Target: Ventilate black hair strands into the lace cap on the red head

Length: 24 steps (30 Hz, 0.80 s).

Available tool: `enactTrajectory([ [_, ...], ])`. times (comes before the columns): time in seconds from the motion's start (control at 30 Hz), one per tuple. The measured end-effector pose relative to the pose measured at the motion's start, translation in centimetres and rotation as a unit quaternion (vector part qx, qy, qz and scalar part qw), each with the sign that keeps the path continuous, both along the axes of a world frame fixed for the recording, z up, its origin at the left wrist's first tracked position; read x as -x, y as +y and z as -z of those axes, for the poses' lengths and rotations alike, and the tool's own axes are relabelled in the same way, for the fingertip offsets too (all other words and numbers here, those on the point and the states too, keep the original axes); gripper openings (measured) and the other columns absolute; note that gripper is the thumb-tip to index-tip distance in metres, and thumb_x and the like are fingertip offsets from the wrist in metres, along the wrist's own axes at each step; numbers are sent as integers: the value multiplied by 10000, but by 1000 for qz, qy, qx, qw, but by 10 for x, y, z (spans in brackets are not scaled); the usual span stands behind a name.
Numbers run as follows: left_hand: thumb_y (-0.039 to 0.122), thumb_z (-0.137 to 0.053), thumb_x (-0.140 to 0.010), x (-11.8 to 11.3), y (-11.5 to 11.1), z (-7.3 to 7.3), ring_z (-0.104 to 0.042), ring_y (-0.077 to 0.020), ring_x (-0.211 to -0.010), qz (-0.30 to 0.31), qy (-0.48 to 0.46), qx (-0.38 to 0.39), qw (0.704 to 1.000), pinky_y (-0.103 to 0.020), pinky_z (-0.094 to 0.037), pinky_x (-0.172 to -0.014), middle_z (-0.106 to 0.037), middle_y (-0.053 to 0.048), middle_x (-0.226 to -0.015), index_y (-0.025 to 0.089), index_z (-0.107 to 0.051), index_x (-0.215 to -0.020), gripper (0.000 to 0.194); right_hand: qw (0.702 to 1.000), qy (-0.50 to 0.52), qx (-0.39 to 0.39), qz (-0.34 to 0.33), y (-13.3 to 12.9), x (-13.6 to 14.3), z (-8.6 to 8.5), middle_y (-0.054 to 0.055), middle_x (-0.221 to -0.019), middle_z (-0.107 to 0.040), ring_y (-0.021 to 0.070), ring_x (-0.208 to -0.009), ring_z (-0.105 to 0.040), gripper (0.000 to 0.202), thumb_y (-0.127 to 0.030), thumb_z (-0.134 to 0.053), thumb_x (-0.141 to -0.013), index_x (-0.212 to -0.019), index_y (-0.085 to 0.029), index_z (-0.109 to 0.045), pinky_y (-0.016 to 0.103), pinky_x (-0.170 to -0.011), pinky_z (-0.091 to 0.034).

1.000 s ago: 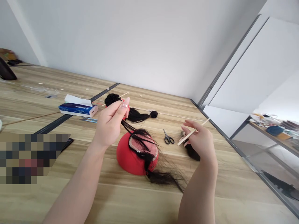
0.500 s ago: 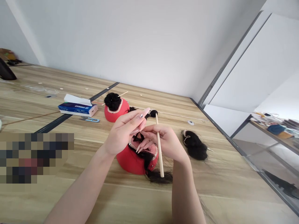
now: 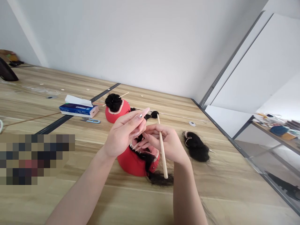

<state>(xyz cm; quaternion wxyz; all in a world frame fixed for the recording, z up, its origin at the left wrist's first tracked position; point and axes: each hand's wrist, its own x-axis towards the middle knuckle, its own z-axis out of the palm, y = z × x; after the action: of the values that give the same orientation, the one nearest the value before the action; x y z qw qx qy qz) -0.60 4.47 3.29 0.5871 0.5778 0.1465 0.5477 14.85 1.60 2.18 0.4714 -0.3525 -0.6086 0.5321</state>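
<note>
Head view: hair being worked over a red dome, bun not yet formed.

The left hand (image 3: 124, 132) pinches a strand of the black hair (image 3: 150, 162), fingers narrow. The right hand (image 3: 167, 142) meets it, curled around a wooden stick (image 3: 162, 147) held near upright. The hair lies loose over the near red dome (image 3: 130, 162) on the table (image 3: 70, 193). Behind, a second dome (image 3: 116, 111) already carries a pinned bun, and a loose hairpiece (image 3: 197, 150) lies to the right.

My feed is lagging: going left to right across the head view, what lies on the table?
Tissue box → far red dome with the hair bun → left hand → wooden stick in the right hand → loose black hairpiece.
</note>
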Motion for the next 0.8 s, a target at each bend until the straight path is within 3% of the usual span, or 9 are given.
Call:
enactTrajectory([
  [0.2,424,-621,-871,-2,-6,-6,-407,-101,-468,32,12,9,999,-255,-306,-428,-443,26,-555,177,-485,-609,385,999,-32,-33,19,-5,-2,-4,47,-875,-766,236,-783,-759,166,-311,-665,-823,-954,-208,-672,387,-750,-639],
  [0.37,429,-620,-871,-1,-5,-5,-379,-86,-474,17,21,7,1000,-247,-281,-442,-417,33,-557,173,-469,-603,400,996,-62,-58,24,-4,-4,0,40,-839,-761,213,-748,-748,199,-236,-607,-832,-1007,-191,-690,358,-719,-626],
  [0.5,442,-610,-873,0,-3,-4,-360,-88,-509,-8,44,-3,999,-258,-254,-468,-401,29,-571,171,-457,-598,415,984,-126,-95,86,0,-7,3,46,-809,-759,206,-709,-741,210,-198,-592,-817,-986,-183,-716,340,-683,-612],
  [0.63,445,-600,-883,1,-2,-5,-329,-88,-508,-22,59,-21,998,-275,-206,-467,-382,30,-574,173,-466,-611,407,970,-149,-105,158,7,-16,6,42,-760,-755,228,-729,-753,236,-275,-611,-835,-1023,-185,-721,345,-686,-611],
  [0.8,461,-624,-863,8,1,-10,-314,-94,-496,-56,70,-31,995,-289,-196,-471,-373,31,-557,180,-483,-614,401,976,-91,-61,190,10,-34,7,71,-800,-761,261,-759,-769,385,-409,-648,-835,-1115,-146,-660,356,-687,-630],
])
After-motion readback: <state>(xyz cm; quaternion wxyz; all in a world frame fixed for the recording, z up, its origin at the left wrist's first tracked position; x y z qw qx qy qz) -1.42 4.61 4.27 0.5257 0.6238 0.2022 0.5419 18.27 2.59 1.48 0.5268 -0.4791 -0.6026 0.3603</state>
